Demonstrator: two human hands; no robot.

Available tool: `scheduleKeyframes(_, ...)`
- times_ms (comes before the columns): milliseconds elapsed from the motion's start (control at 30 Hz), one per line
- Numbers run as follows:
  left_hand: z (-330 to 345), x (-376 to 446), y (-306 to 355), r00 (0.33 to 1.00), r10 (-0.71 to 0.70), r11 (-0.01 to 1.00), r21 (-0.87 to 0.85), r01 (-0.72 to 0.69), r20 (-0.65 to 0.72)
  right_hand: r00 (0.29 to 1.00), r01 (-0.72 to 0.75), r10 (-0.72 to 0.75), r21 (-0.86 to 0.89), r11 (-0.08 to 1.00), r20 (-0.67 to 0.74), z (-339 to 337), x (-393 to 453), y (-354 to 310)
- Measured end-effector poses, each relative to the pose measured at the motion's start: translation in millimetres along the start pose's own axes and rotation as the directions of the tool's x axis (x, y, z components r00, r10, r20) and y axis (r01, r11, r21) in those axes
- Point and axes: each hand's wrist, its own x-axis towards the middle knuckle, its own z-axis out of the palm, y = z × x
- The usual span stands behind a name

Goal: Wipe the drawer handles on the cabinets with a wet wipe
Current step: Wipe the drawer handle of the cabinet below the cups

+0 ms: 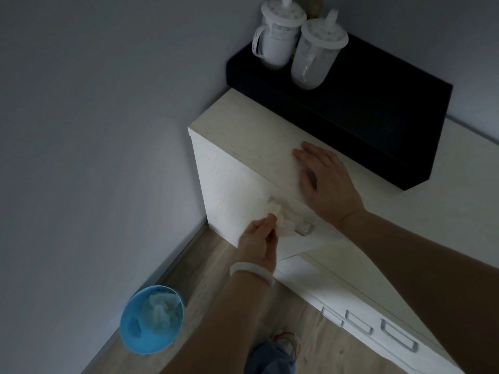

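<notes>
My left hand [259, 242], with a white bangle on the wrist, pinches a crumpled white wet wipe [280, 221] against the metal handle [303, 229] on the front of the tall pale cabinet [229, 184]. The wipe covers the handle's left part; only its right end shows. My right hand [328, 179] lies flat with straight fingers on the cabinet's top near its front edge. Lower drawers at the bottom right carry several more metal handles [399, 338].
A black box [378, 117] sits on the cabinet top against the wall, with two lidded white cups [294, 41] on it. A blue bin [151, 319] holding crumpled wipes stands on the wooden floor by the left wall. A shoe shows at the bottom.
</notes>
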Motion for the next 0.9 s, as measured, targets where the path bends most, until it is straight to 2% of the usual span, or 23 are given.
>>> scheduleKeyframes(100,3,6,17,0.998,0.060,0.998,0.026,-0.060,-0.019,1.000,-0.006,0.005,0.004,1.000,0.006,0,1,0)
scheduleKeyframes(167,6,1,11,0.999,0.035,0.999,0.040,-0.034,-0.021,1.000,-0.006,0.006,0.001,1.000,0.010,1,0,0)
scheduleKeyframes(267,11,-18,-17,0.998,-0.051,0.981,0.184,0.056,-0.031,1.000,-0.014,0.014,0.010,1.000,0.007,1,0,0)
scheduleKeyframes(367,17,-24,-18,0.998,-0.003,0.968,0.248,0.018,-0.062,1.000,-0.020,0.020,0.016,1.000,0.014,2,0,0)
scheduleKeyframes(467,16,-12,7,0.991,0.110,0.979,0.182,-0.094,-0.081,1.000,-0.009,0.008,0.021,1.000,0.016,1,2,0)
scheduleKeyframes(533,16,-10,9,0.988,0.126,0.982,0.149,-0.113,-0.084,1.000,-0.008,0.008,0.016,1.000,0.011,1,1,1)
scheduleKeyframes(667,23,-25,-30,0.996,-0.027,0.988,0.152,0.039,-0.080,1.000,-0.020,0.020,0.015,1.000,0.020,1,0,0)
scheduleKeyframes(733,24,-27,-35,0.996,-0.057,0.981,0.182,0.070,-0.072,1.000,-0.023,0.023,0.025,0.999,0.022,1,0,1)
scheduleKeyframes(800,24,-22,-19,0.996,-0.025,0.977,0.207,0.042,-0.083,1.000,-0.010,0.010,0.029,1.000,0.009,1,0,1)
scheduleKeyframes(900,20,-9,2,0.992,0.082,0.986,0.151,-0.066,-0.099,1.000,-0.015,0.015,0.021,1.000,0.011,1,1,1)
